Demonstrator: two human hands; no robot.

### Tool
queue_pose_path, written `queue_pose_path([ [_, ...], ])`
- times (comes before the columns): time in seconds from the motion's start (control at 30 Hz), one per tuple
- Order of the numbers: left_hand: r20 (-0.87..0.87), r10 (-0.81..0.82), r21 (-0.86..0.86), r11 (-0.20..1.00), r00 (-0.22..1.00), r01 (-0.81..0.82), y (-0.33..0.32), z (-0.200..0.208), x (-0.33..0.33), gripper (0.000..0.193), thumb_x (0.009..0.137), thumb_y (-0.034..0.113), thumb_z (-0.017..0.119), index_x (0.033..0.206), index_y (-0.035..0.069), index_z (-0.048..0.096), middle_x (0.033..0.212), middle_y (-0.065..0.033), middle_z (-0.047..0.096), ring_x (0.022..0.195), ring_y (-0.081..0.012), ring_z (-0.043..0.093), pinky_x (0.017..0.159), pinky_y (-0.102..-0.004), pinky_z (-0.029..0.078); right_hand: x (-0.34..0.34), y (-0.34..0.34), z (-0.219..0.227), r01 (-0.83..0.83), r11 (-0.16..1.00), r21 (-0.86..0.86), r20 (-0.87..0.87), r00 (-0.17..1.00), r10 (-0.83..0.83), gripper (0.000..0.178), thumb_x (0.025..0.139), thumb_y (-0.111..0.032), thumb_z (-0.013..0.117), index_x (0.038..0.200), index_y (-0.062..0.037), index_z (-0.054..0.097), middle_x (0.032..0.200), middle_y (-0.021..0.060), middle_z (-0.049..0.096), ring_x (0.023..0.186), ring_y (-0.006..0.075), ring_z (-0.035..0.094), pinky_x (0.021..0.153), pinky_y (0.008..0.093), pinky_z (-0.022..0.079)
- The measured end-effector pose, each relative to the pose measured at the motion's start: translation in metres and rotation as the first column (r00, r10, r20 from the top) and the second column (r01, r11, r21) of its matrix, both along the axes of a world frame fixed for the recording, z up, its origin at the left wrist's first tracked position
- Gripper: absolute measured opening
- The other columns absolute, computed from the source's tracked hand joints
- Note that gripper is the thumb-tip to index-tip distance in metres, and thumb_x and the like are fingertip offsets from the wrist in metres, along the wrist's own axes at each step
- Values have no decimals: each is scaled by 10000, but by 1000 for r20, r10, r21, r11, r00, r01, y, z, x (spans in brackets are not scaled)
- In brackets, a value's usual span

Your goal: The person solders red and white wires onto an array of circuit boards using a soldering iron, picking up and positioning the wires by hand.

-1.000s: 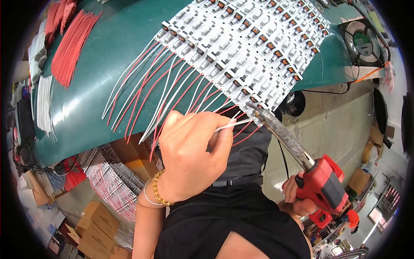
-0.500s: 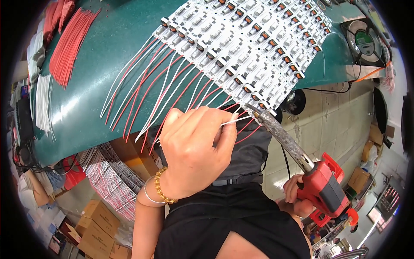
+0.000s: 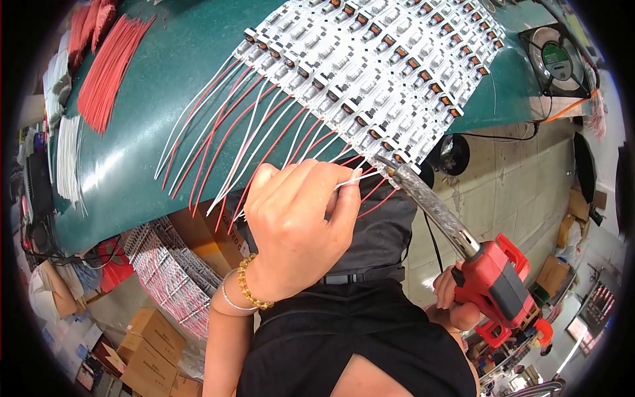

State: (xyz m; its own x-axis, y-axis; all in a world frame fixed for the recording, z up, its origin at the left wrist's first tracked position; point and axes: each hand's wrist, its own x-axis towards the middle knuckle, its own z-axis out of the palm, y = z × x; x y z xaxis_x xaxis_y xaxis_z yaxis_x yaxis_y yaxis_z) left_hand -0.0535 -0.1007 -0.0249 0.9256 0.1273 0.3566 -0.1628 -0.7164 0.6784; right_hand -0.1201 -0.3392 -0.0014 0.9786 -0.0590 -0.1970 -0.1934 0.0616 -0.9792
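Note:
My left hand [image 3: 297,225], with fingers pinched together, holds the end of a white wire [image 3: 357,179] at the near corner of a white circuit board panel [image 3: 344,89]. My right hand [image 3: 454,303] grips a red and black soldering gun [image 3: 497,281] at the lower right. Its long grey barrel slants up to the left, and the tip meets the panel's near edge beside the white wire. Other red and white wires [image 3: 218,126] hang in pairs from that edge, some passing behind my left hand. The exact joint at the tip is too small to make out.
The panel lies on a green tabletop [image 3: 142,178]. Red wire bundles [image 3: 112,73] and a white wire bundle [image 3: 67,159] lie at the left. A fan [image 3: 555,61] stands at the far right. Wired boards [image 3: 172,271] hang below the table, near cardboard boxes [image 3: 147,354].
The panel has shifted very slightly left in the picture. My left hand has drifted a little left with the white wire still pinched. The soldering tip stays at the panel's edge.

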Motion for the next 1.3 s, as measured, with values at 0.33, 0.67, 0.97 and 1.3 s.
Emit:
queue_pose_path([
  [0.33, -22, 15, 11, 1000, 1000, -15, 0, 2, -3, 121, 707, 22, 709, 729, 81, 606, 594, 5, 554, 486, -146, 486, 543, -304, 297, -2, -15, -12, -271, 961, -48, 54, 960, 274, 919, 782, -695, 576, 1277, 66, 436, 486, -46, 436, 401, 96, 424, 444, 258, 373],
  [0.67, -27, 35, -178, 983, 999, -39, 2, 5, -6, 133, 738, 49, 724, 802, 68, 609, 791, -33, 586, 680, -177, 543, 595, -298, 328, 7, -19, -3, -314, 949, 34, 138, 942, 306, 941, 771, -714, 567, 1273, 70, 429, 484, -49, 433, 378, 92, 435, 444, 245, 389],
  [0.97, 24, -12, 21, 1000, 1000, 11, -10, -3, -6, 170, 701, 45, 731, 799, 81, 597, 832, -20, 575, 710, -154, 530, 682, -310, 305, -14, -35, -18, -237, 964, 123, 107, 969, 224, 668, 606, -580, 797, 826, -42, 467, 547, 18, 521, 436, 113, 484, 409, 237, 342],
  [1.3, 44, -2, 40, 999, 999, 1, -13, -6, -4, 172, 696, 38, 728, 784, 79, 586, 825, -22, 573, 687, -154, 522, 675, -309, 303, -7, -16, -4, -23, 991, 134, 4, 1000, 23, 713, 584, -559, 820, 886, -42, 434, 542, 20, 511, 428, 91, 465, 397, 217, 324],
])
